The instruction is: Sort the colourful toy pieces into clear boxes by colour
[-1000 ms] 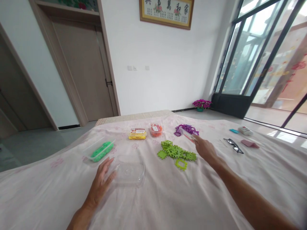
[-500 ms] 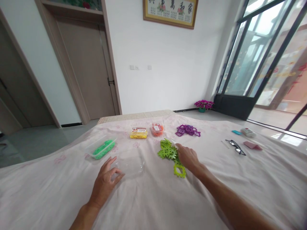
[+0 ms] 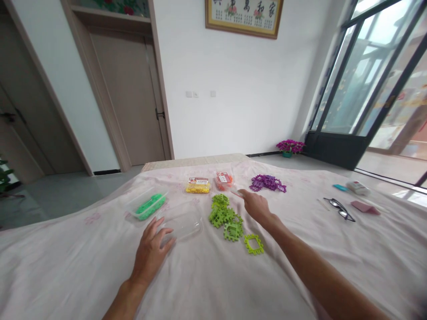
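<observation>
My left hand (image 3: pixel 152 249) rests at the near left end of a clear plastic box (image 3: pixel 187 224), thumb and fingers apart beside its edge. No pieces show inside that box. To its right lies a loose heap of lime green toothed puzzle pieces (image 3: pixel 220 213), with one yellow-green square frame piece (image 3: pixel 254 244) apart from the others. My right hand (image 3: pixel 256 204) is above the cloth just right of the heap, its index finger stretched out to the left. The other fingers of that hand are partly hidden, and I see nothing held in it.
A clear box with green pieces (image 3: pixel 151 206) stands at left. Behind are labelled boxes of yellow pieces (image 3: pixel 198 187) and orange pieces (image 3: pixel 223 181), and a purple heap (image 3: pixel 267 182). Glasses (image 3: pixel 339 209) and a pink item (image 3: pixel 365 207) lie at right on the wrinkled cloth (image 3: pixel 207 284).
My right hand has moved off the lime green pieces, up and slightly left. The heap has shifted left and spread, and the frame piece now lies separate. My left hand stays by the clear box.
</observation>
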`<control>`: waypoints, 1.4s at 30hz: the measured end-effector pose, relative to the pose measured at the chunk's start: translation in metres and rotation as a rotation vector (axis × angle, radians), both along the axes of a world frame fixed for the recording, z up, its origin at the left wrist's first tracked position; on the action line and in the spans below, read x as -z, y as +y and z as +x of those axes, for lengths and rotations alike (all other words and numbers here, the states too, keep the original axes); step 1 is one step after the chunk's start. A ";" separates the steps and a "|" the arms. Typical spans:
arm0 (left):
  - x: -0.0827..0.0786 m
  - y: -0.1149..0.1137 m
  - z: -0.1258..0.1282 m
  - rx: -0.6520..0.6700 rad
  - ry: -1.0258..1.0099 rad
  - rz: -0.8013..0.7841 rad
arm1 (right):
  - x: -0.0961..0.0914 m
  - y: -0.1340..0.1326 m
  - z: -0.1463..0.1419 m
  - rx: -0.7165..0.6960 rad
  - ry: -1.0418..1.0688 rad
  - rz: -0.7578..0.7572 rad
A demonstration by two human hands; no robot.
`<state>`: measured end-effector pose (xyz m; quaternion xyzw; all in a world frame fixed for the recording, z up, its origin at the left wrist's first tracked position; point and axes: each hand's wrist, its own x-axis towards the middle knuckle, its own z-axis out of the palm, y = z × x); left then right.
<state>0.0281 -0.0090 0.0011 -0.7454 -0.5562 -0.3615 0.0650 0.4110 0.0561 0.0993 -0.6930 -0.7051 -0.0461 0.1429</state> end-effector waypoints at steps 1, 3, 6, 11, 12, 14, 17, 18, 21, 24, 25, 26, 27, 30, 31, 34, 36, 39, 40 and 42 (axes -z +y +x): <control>0.001 0.001 0.000 0.005 0.005 0.023 | 0.005 0.002 -0.001 -0.027 0.007 -0.027; 0.004 0.003 -0.001 0.007 0.006 0.062 | 0.015 0.002 -0.005 -0.118 0.036 -0.074; 0.007 0.005 -0.003 0.002 0.006 0.085 | 0.023 -0.002 -0.009 -0.267 0.115 -0.081; 0.009 0.004 -0.006 -0.023 0.004 0.064 | -0.001 0.003 0.029 -0.358 0.542 0.055; 0.009 0.004 -0.006 -0.027 0.005 0.064 | -0.008 0.004 0.043 -0.403 0.676 0.001; 0.009 0.005 -0.005 -0.030 0.007 0.067 | -0.021 0.002 0.072 -0.470 0.861 -0.203; 0.008 0.005 -0.004 -0.018 0.008 0.086 | -0.027 -0.007 0.102 -0.556 0.808 -0.775; 0.007 0.005 -0.003 -0.012 0.009 0.092 | -0.025 -0.009 0.107 -0.554 0.770 -0.906; 0.006 0.005 -0.002 0.000 0.014 0.107 | -0.015 -0.007 0.103 -0.526 0.732 -0.968; 0.006 0.005 -0.002 0.002 0.017 0.111 | -0.006 0.009 0.085 -0.547 0.726 -0.845; 0.006 0.005 -0.002 0.002 0.017 0.109 | -0.005 0.016 0.079 -0.561 0.725 -0.821; 0.007 0.005 -0.002 0.002 0.017 0.107 | -0.004 0.024 0.072 -0.574 0.732 -0.804; 0.007 0.005 -0.003 0.002 0.015 0.103 | -0.003 0.031 0.066 -0.585 0.748 -0.792; 0.006 0.006 -0.003 0.005 -0.001 0.087 | -0.002 0.052 0.050 -0.584 0.824 -0.767; 0.006 0.006 -0.003 0.006 -0.007 0.082 | 0.000 0.059 0.046 -0.574 0.850 -0.761; 0.005 0.006 -0.003 0.012 -0.012 0.073 | 0.005 0.075 0.035 -0.553 0.902 -0.767; 0.005 0.005 -0.003 0.012 -0.013 0.074 | 0.008 0.080 0.029 -0.561 0.929 -0.792; 0.004 0.005 -0.002 0.004 -0.013 0.068 | 0.009 0.079 0.024 -0.575 1.007 -0.788; 0.004 0.005 -0.002 0.002 -0.011 0.064 | 0.008 0.076 0.023 -0.578 1.057 -0.754; 0.005 0.006 -0.003 0.001 -0.005 0.063 | 0.006 0.070 0.020 -0.587 1.177 -0.632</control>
